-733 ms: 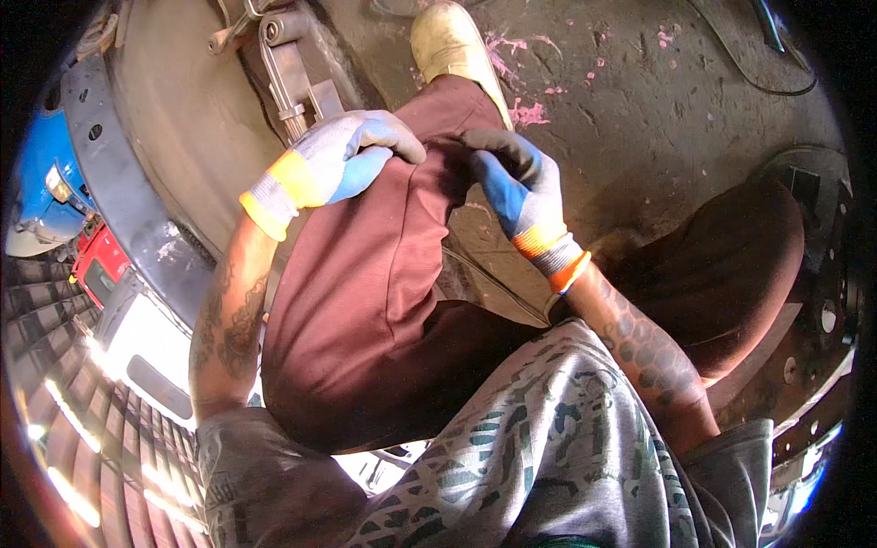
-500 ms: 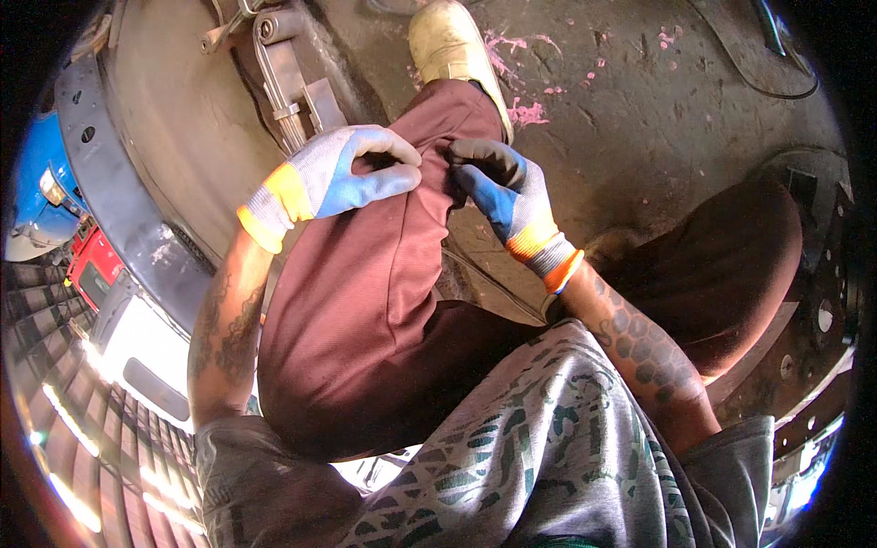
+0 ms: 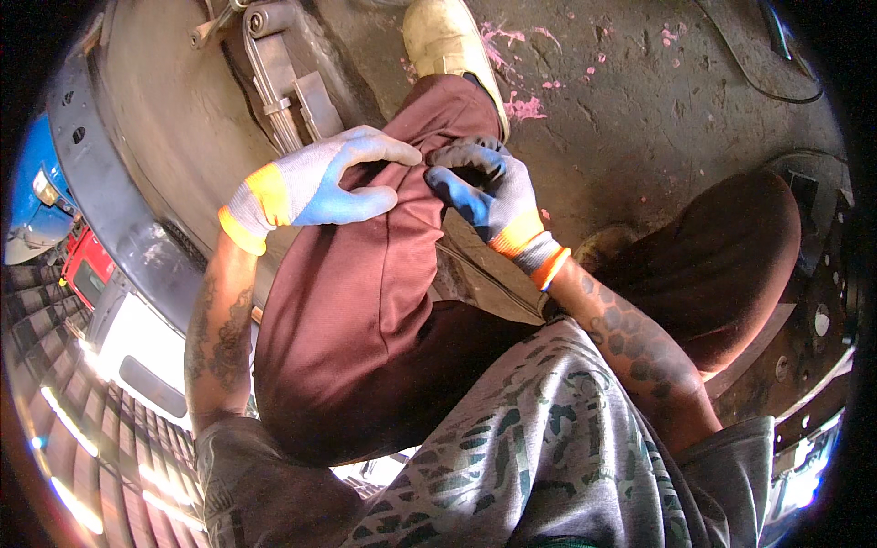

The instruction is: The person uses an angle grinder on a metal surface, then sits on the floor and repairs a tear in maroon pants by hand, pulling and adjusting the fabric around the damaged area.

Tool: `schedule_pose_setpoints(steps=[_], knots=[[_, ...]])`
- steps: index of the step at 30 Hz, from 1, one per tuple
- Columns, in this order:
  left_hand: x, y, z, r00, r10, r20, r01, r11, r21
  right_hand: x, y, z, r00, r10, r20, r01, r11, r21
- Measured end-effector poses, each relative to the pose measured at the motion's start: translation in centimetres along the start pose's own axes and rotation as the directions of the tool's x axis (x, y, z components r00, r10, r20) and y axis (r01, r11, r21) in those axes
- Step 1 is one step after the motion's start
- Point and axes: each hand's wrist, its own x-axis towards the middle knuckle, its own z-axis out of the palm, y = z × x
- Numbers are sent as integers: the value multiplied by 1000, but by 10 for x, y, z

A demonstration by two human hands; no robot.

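Both my hands wear grey knit gloves with blue-and-dark palms and orange cuffs. They face each other over the brown trouser leg [image 3: 343, 301] on my left shin. My left hand [image 3: 333, 178] lies against the cloth, its thumb spread away from the long fingers, with a gap between. My right hand [image 3: 489, 187] is curled on the other side of the leg, its thumb and fingertips drawn close together at a fold of the cloth. The fingertips of the two hands nearly meet. A pale, worn boot [image 3: 443, 41] shows beyond them.
A metal leaf spring [image 3: 269, 78] with clamps is at the upper left, beside a curved grey metal beam [image 3: 119, 192]. The dark floor [image 3: 621, 119] carries pink paint splashes and a cable [image 3: 758, 89]. Perforated dark metal [image 3: 804, 338] stands at the right. Red and blue vehicles appear far left.
My right hand has moved left along the trouser leg, nearer my left hand. My left hand has shifted slightly left, and its thumb has spread farther from its fingers.
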Motion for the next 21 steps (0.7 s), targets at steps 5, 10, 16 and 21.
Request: schedule_pose_setpoints(steps=[5, 10, 16, 21], knots=[[-2, 0, 2, 998, -54, 9, 54, 998, -35, 8, 6, 4, 865, 357, -352, -162, 864, 477], [-5, -5, 5, 999, -47, 0, 47, 998, -44, 23, 3, -41, 771, 523, -363, -187, 731, 656], [-4, -7, 5, 999, -50, 21, 52, 996, -75, 21, -31, -32, 962, 136, -235, -72, 962, 263], [-3, -5, 2, 997, -70, 33, 71, 996, -47, 6, -35, -18, 997, 5, 80, -13, 994, 108]])
